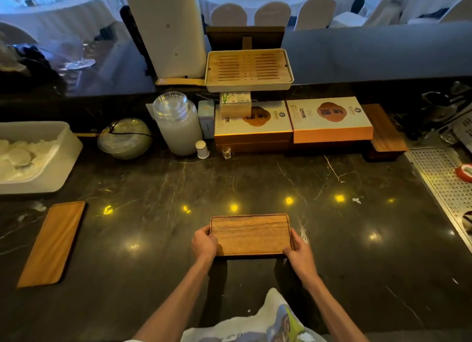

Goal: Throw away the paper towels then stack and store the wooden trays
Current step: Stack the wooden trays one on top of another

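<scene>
Dark marble counter (pixel 153 178) is carrying two wooden trays. Left hand (pixel 204 244) and right hand (pixel 297 252) are gripping the near-centre tray (pixel 250 235), fingers curled round its short ends. Judged: stacking step is beginning. Next move calls for setting it squarely on the left tray (pixel 52 243).

You have open worktop (pixel 229 183) ahead of the wooden tray (pixel 250 235) you hold, right up to the back row; that row blocks you: bowl (pixel 125 138), glass jar (pixel 178 124), small white cup (pixel 201 149), shot glass (pixel 226 152), boxes (pixel 329 119); on your left a second tray (pixel 52 243) and a white tub (pixel 51 157) line the edge, with a bare lane between them and your tray; on your right the perforated drain grid (pixel 439 183) bounds the bare surface.
</scene>
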